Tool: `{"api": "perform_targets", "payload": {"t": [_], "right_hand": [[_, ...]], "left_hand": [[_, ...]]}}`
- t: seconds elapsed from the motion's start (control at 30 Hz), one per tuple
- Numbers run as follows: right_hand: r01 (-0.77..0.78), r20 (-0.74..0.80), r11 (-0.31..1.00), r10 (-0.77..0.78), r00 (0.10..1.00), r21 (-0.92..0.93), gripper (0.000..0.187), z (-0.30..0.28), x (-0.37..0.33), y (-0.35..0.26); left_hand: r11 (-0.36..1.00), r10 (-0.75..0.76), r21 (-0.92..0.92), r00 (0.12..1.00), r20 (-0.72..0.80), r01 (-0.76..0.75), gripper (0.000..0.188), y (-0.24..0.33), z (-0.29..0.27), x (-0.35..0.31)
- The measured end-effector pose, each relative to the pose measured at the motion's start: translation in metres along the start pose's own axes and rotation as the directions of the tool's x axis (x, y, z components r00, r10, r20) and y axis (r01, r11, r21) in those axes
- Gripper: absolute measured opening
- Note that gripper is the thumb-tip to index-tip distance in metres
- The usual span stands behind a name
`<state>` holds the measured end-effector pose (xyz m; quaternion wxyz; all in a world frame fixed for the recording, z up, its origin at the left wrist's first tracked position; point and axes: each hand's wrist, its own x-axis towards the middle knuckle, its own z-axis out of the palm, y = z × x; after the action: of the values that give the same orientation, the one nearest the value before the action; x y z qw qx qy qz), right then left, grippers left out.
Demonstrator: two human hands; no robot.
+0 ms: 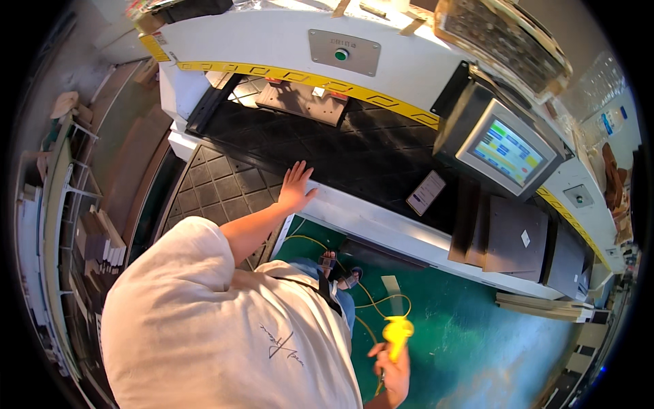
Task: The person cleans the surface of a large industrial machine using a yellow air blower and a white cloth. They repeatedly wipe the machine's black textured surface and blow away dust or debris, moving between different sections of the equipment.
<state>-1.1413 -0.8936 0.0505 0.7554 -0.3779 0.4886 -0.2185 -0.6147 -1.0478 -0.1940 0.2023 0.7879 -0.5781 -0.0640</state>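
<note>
My left hand (295, 188) rests flat on the front edge of the machine's black bed (320, 150), its fingers stretched out and nothing in them. Down at the right, over the green floor, my right hand (395, 375) is closed round the grip of a yellow air blow gun (398, 332), slightly smeared by motion. A thin yellow hose (366, 293) loops across the floor near my feet and up toward that hand. Deeper in the machine, under the yellow-striped beam, lies a brown panel (300, 101) with small holes, partly in shadow.
A control screen (507, 146) juts out at the right of the white beam (272, 37). Dark panels (514, 235) lean on the bed's right end, near a small label card (426, 192). Stacked boards (538, 307) lie low at right. Racks of boards (102, 235) line the left.
</note>
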Motion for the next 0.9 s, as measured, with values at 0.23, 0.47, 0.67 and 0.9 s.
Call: {"api": "perform_targets", "payload": {"t": [0.23,0.47,0.67,0.9], "right_hand": [[0.073,0.059,0.996,-0.076,0.995,0.052,0.035,-0.04,0.044,0.024],[0.113,0.153,0.992,-0.12,0.981,0.056,0.042,-0.046,0.077,0.046],[0.157,0.146,0.985,-0.167,0.975,0.076,0.039,-0.029,0.088,0.066],[0.058,0.075,0.991,-0.068,0.995,0.124,0.044,-0.002,0.097,0.06]], "left_hand": [[0.349,-0.483,-0.735,0.784,0.39,0.581,0.034,0.024,-0.049,0.002],[0.408,-0.343,-0.631,0.752,0.564,0.66,0.031,0.097,-0.072,0.008],[0.629,-0.212,-0.505,0.755,0.62,0.591,0.036,0.155,-0.072,0.034],[0.843,0.269,-0.538,0.846,0.461,0.025,0.03,0.179,-0.02,0.097]]}}
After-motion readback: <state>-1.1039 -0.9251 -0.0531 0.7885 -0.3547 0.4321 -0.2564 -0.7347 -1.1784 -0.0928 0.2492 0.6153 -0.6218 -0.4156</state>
